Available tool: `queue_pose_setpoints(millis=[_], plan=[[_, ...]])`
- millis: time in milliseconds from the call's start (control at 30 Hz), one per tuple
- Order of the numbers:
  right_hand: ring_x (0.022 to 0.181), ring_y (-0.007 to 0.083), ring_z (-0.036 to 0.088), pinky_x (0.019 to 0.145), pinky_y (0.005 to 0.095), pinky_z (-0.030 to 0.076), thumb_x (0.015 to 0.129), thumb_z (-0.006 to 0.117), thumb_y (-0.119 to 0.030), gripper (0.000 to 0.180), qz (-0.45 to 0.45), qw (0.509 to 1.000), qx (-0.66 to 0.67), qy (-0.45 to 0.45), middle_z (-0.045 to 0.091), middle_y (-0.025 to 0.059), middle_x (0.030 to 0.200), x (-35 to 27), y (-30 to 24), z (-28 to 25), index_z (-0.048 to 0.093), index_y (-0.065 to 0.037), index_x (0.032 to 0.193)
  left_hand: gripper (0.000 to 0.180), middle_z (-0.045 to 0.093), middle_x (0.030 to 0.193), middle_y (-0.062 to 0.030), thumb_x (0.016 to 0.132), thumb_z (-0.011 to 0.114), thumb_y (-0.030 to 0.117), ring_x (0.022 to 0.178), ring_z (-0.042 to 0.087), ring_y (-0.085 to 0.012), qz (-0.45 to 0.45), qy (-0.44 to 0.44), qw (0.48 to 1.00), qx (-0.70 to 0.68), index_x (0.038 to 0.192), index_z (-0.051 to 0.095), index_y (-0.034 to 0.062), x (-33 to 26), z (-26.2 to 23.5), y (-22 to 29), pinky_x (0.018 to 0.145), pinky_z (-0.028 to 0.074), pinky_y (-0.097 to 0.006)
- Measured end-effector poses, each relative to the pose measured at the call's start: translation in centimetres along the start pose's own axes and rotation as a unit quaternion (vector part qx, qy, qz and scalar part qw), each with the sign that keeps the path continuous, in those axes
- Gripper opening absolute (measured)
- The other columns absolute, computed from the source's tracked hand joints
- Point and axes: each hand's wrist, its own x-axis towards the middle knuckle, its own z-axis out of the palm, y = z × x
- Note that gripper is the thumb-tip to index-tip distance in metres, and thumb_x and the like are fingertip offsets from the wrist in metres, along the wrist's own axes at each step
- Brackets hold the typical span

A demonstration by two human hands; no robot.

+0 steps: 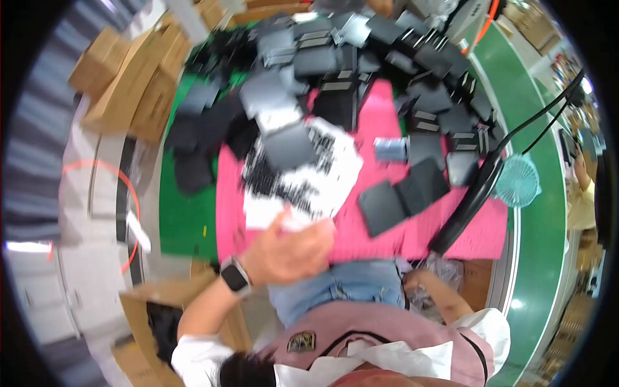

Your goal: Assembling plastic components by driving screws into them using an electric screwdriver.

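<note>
My left hand (289, 250), with a watch on its wrist, grips the near edge of a white sheet (335, 169) that carries several small black pieces. The sheet lies tilted over a pink mat (380, 242) and is blurred by motion. My right hand (418, 281) is low by my lap, at the table's near edge, against a crinkled clear plastic bag (445, 269). Its fingers are hidden by the bag. Two flat black panels (403, 197) lie on the mat to the right of the sheet.
A heap of flat black panels (361, 58) covers the far side of the green table (184, 222). Cardboard boxes (129, 84) stand at the left. A black stand arm (474, 197) and a small teal fan (518, 182) are at the right, near another person (580, 193).
</note>
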Motion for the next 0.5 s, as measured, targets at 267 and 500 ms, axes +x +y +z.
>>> queue_pose_setpoints(millis=[267,500], plan=[[0.061,0.0335,0.06,0.052,0.0387,0.048,0.08,0.056,-0.018,0.017,-0.308,0.864,0.082,0.389,0.062,0.0138,0.066,-18.0,-16.7,-13.0,0.063,-0.004,0.087,0.092,0.021,0.143,-0.0224,0.075,0.06,0.058,0.125,0.034,-0.0422,-0.108,0.315,0.925,-0.183,0.139,0.024,0.0032,2.1,-11.5,5.7,0.098,0.033,-0.054],[0.054,0.0198,0.057,0.05,0.0299,0.045,0.063,0.063,-0.001,0.024,-0.38,0.408,0.142,0.818,0.058,0.0019,0.063,-35.0,-17.5,-17.2,0.064,-0.002,0.086,0.085,0.024,0.137,-0.0213,0.075,0.061,0.053,0.12,0.036,-0.0399,-0.096,0.33,0.922,-0.18,0.134,0.027,0.0029,-6.5,-19.8,2.7,0.094,0.035,-0.051]])
